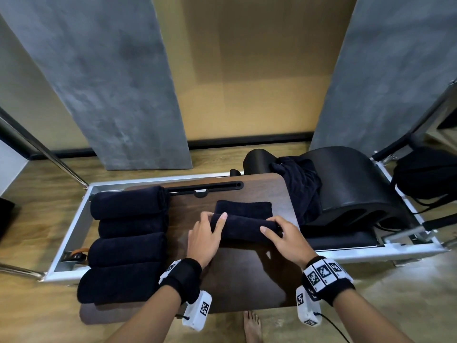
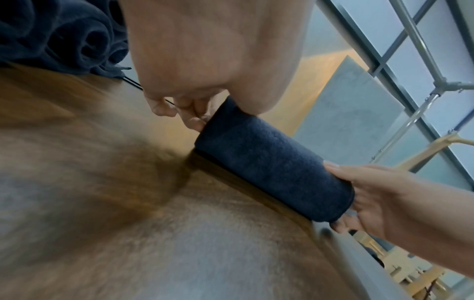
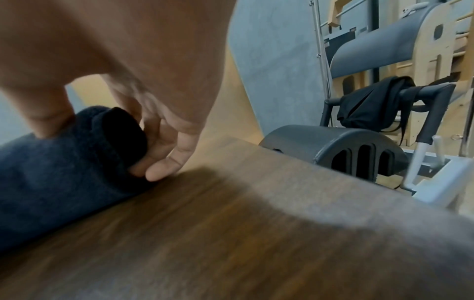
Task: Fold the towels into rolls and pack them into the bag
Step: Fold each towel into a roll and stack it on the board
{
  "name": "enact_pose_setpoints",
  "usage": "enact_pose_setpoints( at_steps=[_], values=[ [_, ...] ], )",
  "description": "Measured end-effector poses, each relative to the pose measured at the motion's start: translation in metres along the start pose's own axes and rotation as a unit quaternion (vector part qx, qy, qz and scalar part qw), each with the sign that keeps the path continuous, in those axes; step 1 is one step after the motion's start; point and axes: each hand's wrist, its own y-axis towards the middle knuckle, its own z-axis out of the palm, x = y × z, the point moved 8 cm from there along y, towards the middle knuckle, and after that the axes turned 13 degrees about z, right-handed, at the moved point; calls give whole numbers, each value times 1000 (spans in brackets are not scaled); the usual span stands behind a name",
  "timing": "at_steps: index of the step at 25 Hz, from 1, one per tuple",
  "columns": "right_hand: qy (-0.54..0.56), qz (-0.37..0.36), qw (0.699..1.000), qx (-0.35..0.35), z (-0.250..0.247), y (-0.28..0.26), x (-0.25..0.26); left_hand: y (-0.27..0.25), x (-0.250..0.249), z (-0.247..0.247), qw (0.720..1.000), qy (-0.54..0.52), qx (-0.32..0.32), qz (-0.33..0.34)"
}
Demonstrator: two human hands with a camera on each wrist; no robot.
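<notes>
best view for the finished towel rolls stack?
Head: all four finished rolls lie side by side along the table's left edge. Left wrist catches only some spiral ends, top left. Right wrist shows none.

A tan wall [image 1: 247, 70] with two grey textured panels [image 1: 103, 82] fills the upper frame. Wood-grain flooring [image 1: 32, 219] spans below. A black curved padded barrel [image 1: 351, 184] sits centre right on a silver metal frame [image 1: 74, 226].

Head view is aimed steeply down over the fingers [image 1: 223, 216]; wrist views are set close behind them; the towel roll [image 2: 271, 162] is shared.
</notes>
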Motion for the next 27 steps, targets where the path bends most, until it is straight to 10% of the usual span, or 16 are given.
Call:
enact_pose_setpoints(
  at_steps=[17, 27],
  values=[
    [0, 151, 968, -199, -20, 41, 19, 61, 2, 14, 987, -113, -35, -111],
    [374, 194, 891, -167, -19, 41, 1, 41, -16, 22, 895, -394, -132, -160]
  ],
)
